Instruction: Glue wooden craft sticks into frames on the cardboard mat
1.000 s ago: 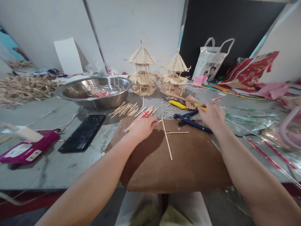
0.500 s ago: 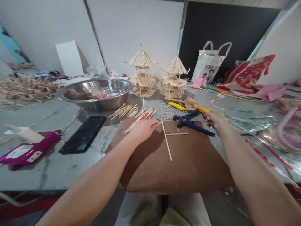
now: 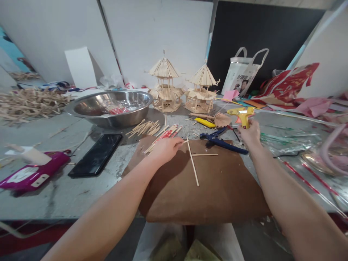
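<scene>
Head view, left hand: hand (image 3: pixel 166 149) over mat's far-left part; thumb and fingertips pressed together, pinching short stick (image 3: pixel 185 141).
Short stick: tip at long stick's top end; touching or just beside, cannot tell.
Long stick: long stick (image 3: pixel 193 165) lies on brown mat (image 3: pixel 206 203), running from far edge toward the person.
Cross stick: cross stick (image 3: pixel 206 155) flat on mat, sideways, right of long stick, one end at or near it.
Right hand: right hand (image 3: pixel 250 133) raised beyond mat's far-right corner, fingers curled round glue gun's handle; separate fingertips too small to tell.
Glue gun: yellow glue gun (image 3: pixel 244 114), nozzle pointing left, above handle end.
Near right hand: blue pliers (image 3: pixel 224 142) partly on mat; yellow knife (image 3: pixel 204 123) beyond them.
Near left hand: stick pile (image 3: pixel 165 133), some red; phone (image 3: pixel 95 156) farther left.
Behind: metal bowl (image 3: pixel 122 117), two stick towers (image 3: pixel 164 85).
</scene>
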Demonstrator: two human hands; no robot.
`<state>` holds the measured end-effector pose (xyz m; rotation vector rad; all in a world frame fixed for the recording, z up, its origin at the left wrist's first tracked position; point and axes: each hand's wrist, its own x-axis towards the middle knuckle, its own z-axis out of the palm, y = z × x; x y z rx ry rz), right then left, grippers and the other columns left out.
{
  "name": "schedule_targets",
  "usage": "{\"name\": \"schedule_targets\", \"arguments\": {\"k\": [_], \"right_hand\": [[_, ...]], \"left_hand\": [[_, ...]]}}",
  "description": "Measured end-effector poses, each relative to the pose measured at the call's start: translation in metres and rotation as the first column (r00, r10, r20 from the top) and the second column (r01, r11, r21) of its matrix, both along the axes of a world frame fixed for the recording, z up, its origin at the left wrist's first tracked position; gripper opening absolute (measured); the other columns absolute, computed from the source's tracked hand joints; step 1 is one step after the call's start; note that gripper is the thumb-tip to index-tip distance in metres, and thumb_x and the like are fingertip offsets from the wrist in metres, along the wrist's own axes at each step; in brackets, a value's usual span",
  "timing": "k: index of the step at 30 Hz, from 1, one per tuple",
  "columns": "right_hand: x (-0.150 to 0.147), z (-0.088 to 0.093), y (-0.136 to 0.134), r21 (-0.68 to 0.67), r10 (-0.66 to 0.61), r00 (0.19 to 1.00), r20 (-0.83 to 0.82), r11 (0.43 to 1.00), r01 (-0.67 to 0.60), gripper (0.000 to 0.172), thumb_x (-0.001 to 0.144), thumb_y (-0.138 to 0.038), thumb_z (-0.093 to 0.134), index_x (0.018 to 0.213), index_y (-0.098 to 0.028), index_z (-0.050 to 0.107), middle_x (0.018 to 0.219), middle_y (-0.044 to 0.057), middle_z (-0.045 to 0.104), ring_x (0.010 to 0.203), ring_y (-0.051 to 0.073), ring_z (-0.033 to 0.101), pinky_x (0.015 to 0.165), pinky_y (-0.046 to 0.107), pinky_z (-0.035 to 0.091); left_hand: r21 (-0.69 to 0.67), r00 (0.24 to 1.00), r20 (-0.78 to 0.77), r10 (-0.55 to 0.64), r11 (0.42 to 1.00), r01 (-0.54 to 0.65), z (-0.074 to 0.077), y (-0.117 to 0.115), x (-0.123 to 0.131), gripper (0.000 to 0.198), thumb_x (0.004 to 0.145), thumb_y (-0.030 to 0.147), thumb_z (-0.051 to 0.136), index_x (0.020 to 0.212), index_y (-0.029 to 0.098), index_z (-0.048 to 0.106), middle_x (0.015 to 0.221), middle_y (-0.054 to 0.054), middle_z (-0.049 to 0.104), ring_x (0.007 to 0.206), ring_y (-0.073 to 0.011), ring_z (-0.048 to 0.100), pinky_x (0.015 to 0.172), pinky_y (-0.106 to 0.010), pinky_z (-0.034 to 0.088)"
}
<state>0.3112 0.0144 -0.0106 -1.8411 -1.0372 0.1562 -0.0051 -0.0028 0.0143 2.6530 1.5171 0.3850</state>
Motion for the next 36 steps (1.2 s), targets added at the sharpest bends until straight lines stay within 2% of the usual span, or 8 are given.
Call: {"name": "schedule_targets", "arguments": {"k": [3,6,8,12,17,22,29,36], "right_hand": [[-0.006,0.007,-0.003,0.113,0.028,0.975,-0.218,0.994,-0.003,0.028,0.072,-0.036,0.046,0.093,-0.016,0.047,0.075,0.003,0.055,0.053,0.010,0.051,0.042,0.021,0.041],[-0.017,0.015,-0.007,0.198,0.251,0.863,-0.438,0.963,-0.180,0.017,0.070,-0.035,0.050,0.071,-0.018,0.048,0.059,-0.002,0.050,0.048,0.008,0.050,0.045,0.021,0.045],[-0.025,0.021,-0.012,0.241,0.391,0.770,-0.504,0.920,-0.310,0.014,0.063,-0.027,0.059,0.066,-0.017,0.049,0.057,-0.003,0.051,0.052,0.009,0.053,0.050,0.022,0.047],[-0.042,0.029,-0.023,0.240,0.595,0.649,-0.474,0.797,-0.555,0.022,0.058,-0.026,0.063,0.076,-0.015,0.056,0.065,0.001,0.058,0.054,0.011,0.056,0.053,0.024,0.048],[-0.056,0.034,-0.034,0.232,0.757,0.510,-0.409,0.627,-0.744,0.033,0.058,-0.028,0.066,0.087,-0.016,0.057,0.076,0.001,0.061,0.047,0.007,0.052,0.047,0.021,0.043],[-0.066,0.031,-0.040,0.285,0.793,0.377,-0.478,0.546,-0.788,0.031,0.061,-0.038,0.062,0.084,-0.017,0.056,0.074,0.001,0.061,0.042,0.006,0.048,0.044,0.022,0.040],[-0.073,0.028,-0.042,0.262,0.797,0.332,-0.505,0.508,-0.820,0.024,0.058,-0.029,0.066,0.077,-0.017,0.059,0.086,0.003,0.063,0.039,0.004,0.044,0.043,0.023,0.040],[-0.076,0.022,-0.038,0.210,0.817,0.358,-0.453,0.488,-0.847,0.019,0.060,-0.028,0.066,0.072,-0.015,0.059,0.071,0.001,0.061,0.040,0.004,0.042,0.039,0.020,0.035]], "left_hand": [[0.010,1.000,0.003,0.001,1.000,-0.001,0.000,0.000,0.000,0.028,0.080,0.031,0.034,0.096,0.027,0.057,0.091,0.001,0.064,0.080,-0.0164,0.057,0.066,-0.024,0.040],[0.022,1.000,0.002,0.002,1.000,-0.002,-0.001,0.000,0.000,0.027,0.080,0.031,0.034,0.094,0.027,0.058,0.089,0.001,0.064,0.079,-0.0168,0.057,0.065,-0.024,0.039],[0.024,1.000,0.001,0.003,1.000,-0.003,-0.001,0.001,0.000,0.027,0.080,0.032,0.034,0.092,0.027,0.058,0.087,0.000,0.064,0.077,-0.0169,0.058,0.063,-0.024,0.039],[0.027,1.000,0.000,0.009,1.000,-0.009,-0.001,0.002,-0.001,0.028,0.080,0.036,0.033,0.088,0.026,0.059,0.083,0.000,0.064,0.074,-0.0172,0.058,0.060,-0.024,0.038],[0.040,1.000,0.018,0.021,0.999,-0.022,-0.002,0.003,-0.001,0.030,0.080,0.037,0.033,0.090,0.024,0.059,0.082,-0.002,0.065,0.074,-0.0177,0.058,0.060,-0.024,0.038],[0.038,1.000,0.019,0.019,0.999,-0.020,-0.001,0.003,-0.001,0.031,0.080,0.037,0.034,0.091,0.023,0.059,0.083,-0.003,0.065,0.075,-0.0171,0.058,0.060,-0.023,0.038],[0.050,0.999,0.035,0.019,0.999,-0.020,-0.003,0.004,-0.002,0.029,0.079,0.037,0.036,0.089,0.024,0.060,0.081,-0.001,0.065,0.073,-0.0169,0.058,0.059,-0.022,0.037],[0.042,0.997,0.071,0.032,0.999,-0.035,-0.003,0.004,-0.001,0.028,0.079,0.037,0.038,0.088,0.024,0.061,0.082,-0.001,0.065,0.075,-0.0170,0.058,0.060,-0.023,0.038]]}}
